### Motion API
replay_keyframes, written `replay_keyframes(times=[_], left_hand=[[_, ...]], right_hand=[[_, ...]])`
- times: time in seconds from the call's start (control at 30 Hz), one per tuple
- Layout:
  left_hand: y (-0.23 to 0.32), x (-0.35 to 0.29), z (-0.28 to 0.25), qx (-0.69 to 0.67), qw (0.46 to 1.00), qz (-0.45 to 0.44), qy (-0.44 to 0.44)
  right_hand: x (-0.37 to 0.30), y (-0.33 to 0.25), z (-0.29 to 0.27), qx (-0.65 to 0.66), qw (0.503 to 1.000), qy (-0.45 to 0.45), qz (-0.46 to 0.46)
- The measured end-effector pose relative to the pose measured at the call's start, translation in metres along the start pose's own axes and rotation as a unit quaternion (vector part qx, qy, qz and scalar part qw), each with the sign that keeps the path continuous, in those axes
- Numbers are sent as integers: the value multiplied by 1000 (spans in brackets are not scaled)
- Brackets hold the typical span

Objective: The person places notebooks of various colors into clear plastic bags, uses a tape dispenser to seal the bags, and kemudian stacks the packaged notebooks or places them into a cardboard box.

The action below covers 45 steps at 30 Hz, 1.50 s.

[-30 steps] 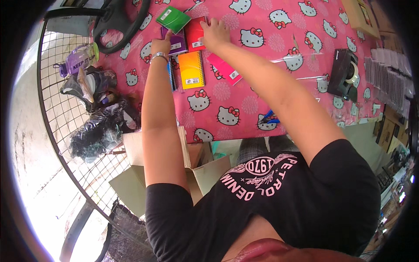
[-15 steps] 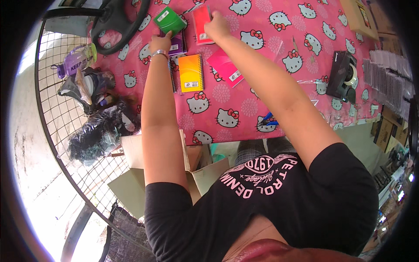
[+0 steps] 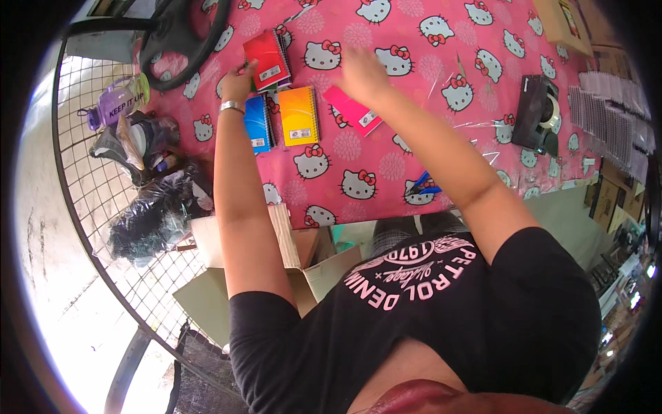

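A red spiral notebook (image 3: 267, 58) lies on a small stack at the back left, with slivers of green and purple showing beneath it. My left hand (image 3: 238, 83) is at its left edge, fingers curled against it and partly hidden. Beside my left wrist lies a blue spiral notebook (image 3: 256, 124), and to its right a yellow spiral notebook (image 3: 298, 116). My right hand (image 3: 365, 74), smeared by motion, is just above a pink notebook (image 3: 350, 109), whose right part my forearm partly covers. I cannot make out its fingers.
The table wears a pink cartoon-cat cloth (image 3: 345, 200). A black tape dispenser (image 3: 534, 114) stands at right, blue-handled pliers or scissors (image 3: 424, 185) near the front edge. Left are a black steering wheel (image 3: 181, 41), a purple bottle (image 3: 121, 103) and plastic bags (image 3: 162, 214); below, an open carton (image 3: 207, 297).
The red notebook has moved left onto the stack, covering the green one. My right hand has let go of it and come nearer. My left hand has shifted slightly nearer, uncovering the blue notebook.
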<state>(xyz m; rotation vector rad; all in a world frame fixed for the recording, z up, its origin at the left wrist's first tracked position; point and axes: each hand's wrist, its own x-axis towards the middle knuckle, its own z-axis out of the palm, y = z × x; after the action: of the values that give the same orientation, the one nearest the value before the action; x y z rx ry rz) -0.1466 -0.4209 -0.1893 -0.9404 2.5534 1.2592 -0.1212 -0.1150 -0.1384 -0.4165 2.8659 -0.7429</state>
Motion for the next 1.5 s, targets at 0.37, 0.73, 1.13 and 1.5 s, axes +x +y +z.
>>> replay_keyframes(times=[0.37, 0.73, 1.13, 1.5], left_hand=[[5, -21, -12, -163, 982, -67, -61], [13, -23, -1, 101, 986, 132, 26], [-80, -47, -49, 103, 994, 18, 38], [-22, -148, 5, -155, 965, -205, 53]], right_hand=[[21, -63, -50, -175, 953, -1, -246], [-10, -47, 53, 18, 997, 21, -71], [56, -80, -4, 223, 968, -17, -117], [45, -41, 60, 63, 998, -13, -25]])
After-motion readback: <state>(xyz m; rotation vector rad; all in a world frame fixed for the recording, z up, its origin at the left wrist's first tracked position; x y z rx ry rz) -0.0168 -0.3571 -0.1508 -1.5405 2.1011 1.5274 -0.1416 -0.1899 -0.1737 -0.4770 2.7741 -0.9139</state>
